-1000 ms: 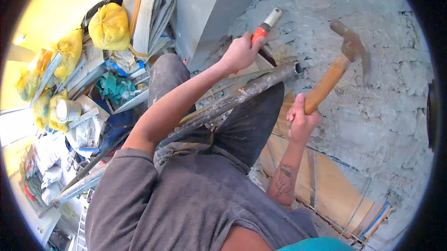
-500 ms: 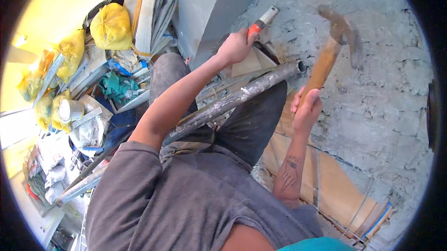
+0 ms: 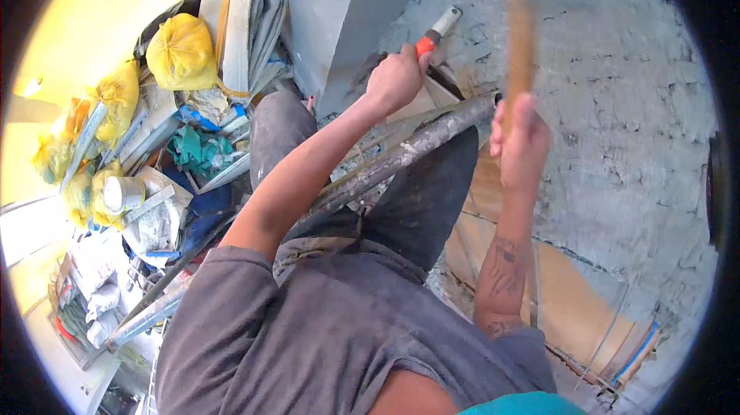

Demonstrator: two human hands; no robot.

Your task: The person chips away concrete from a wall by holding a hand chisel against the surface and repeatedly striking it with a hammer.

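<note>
My left hand (image 3: 397,80) is closed around the red handle of a chisel (image 3: 445,22), whose pale metal end points up and right against the rough grey wall (image 3: 617,122). In my right hand (image 3: 523,141) is a hammer (image 3: 521,53), gripped near the bottom of its wooden handle. The hammer's head is blurred at the top edge of the view, above and to the right of the chisel. A plaster-spattered metal pole (image 3: 416,149) runs diagonally between my hands, across my legs.
Yellow tied bags (image 3: 183,51), a rolled grey mat (image 3: 258,26), a white bucket (image 3: 123,194) and a teal cloth (image 3: 199,149) pile up on the left. A smooth grey panel (image 3: 324,14) stands behind my left hand. Tan boards (image 3: 570,292) lie at lower right.
My right hand has moved up, swinging the hammer upward so its head is now at the top edge. My left hand has stayed nearly in place with the chisel.
</note>
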